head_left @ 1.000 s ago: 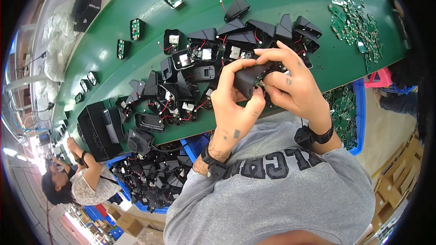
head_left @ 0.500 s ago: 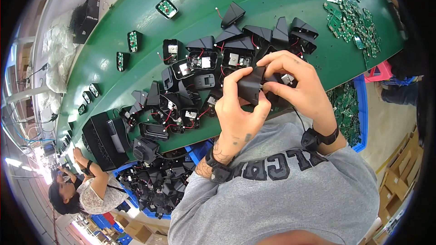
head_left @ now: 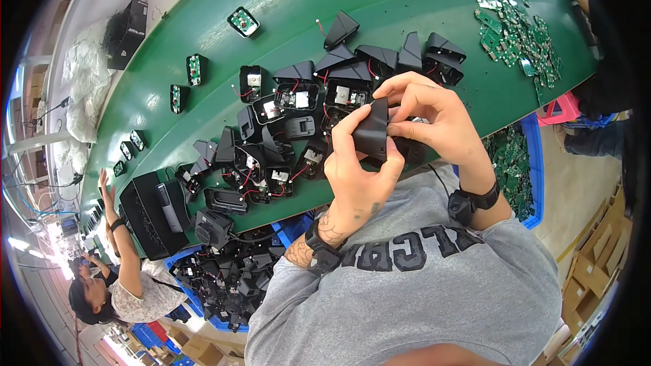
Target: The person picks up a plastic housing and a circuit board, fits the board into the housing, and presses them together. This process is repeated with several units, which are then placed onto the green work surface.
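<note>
Above the near edge of the green table, both hands hold one black plastic housing (head_left: 371, 133) with angled sides. My left hand (head_left: 361, 173) is closed around its near end, thumb below and fingers along its left side. My right hand (head_left: 437, 116) pinches its right edge, the thumb meeting the side and the fingers curled over the top. What lies under the right fingertips is hidden. Just beyond my hands is a cluster of similar black housings, among them an open housing (head_left: 348, 95) with a pale part and red wire inside.
Loose green circuit boards (head_left: 519, 41) are heaped at the far right. Housings fitted with boards, such as one housing (head_left: 243, 22), stand farther back. Blue bins (head_left: 536, 176) flank me below the table. A co-worker (head_left: 129, 278) reaches over the table at left, beside a black box (head_left: 146, 207).
The housing has turned slightly between my hands, and my right fingers have shifted along its edge. At left, the co-worker's arm has stretched farther out over the table.
</note>
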Motion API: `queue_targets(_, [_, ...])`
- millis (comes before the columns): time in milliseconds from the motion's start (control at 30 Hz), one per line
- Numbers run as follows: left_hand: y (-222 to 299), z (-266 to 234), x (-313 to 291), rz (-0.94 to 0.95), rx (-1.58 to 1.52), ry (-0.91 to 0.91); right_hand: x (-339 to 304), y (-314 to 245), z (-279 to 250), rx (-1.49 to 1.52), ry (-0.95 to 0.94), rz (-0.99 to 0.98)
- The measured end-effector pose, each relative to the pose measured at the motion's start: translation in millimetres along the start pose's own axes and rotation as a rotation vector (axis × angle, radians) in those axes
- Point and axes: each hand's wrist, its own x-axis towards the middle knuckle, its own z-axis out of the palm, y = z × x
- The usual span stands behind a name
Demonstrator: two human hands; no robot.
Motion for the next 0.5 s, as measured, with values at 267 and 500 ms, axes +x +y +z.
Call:
queue_targets(267, [8, 6, 1, -0.011, -0.084, 0.007, -2, -3, -12, 0.131, -0.052, 0.031])
queue_targets(500, [16, -33, 25, -0.535, -0.67, -0.075, -17, -16, -19, 0.468, 0.087, -0.035])
